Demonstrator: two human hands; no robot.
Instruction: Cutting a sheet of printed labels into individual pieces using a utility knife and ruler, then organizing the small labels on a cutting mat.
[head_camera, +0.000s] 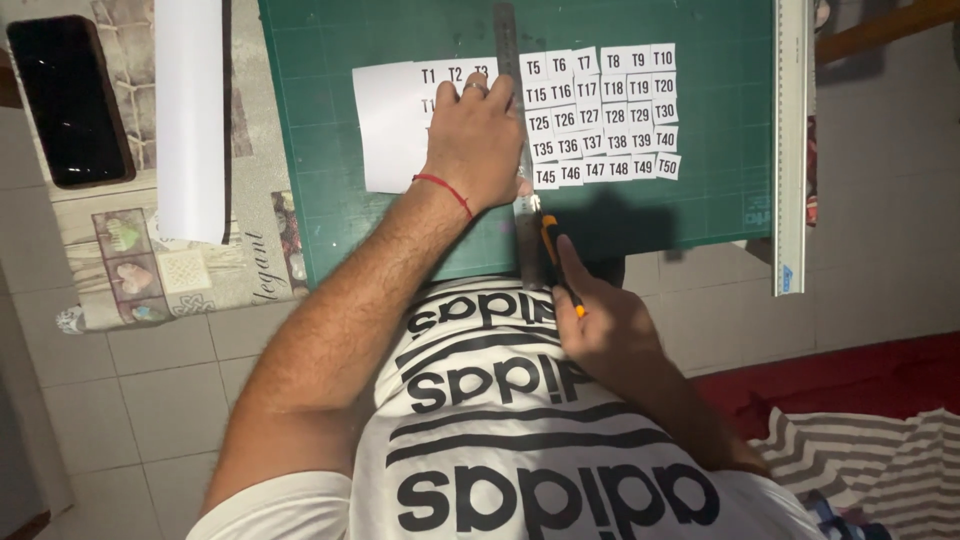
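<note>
left hand (478, 140) flat on ruler (512, 120), right hand (600, 320) gripping knife (556, 255)

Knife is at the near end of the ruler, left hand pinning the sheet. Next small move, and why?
Probably lift the orange-handled craft knife clear of the green cutting mat. The right hand has it at the near end of the steel ruler, past the white printed paper sheet, while the left hand presses the ruler down.
</note>
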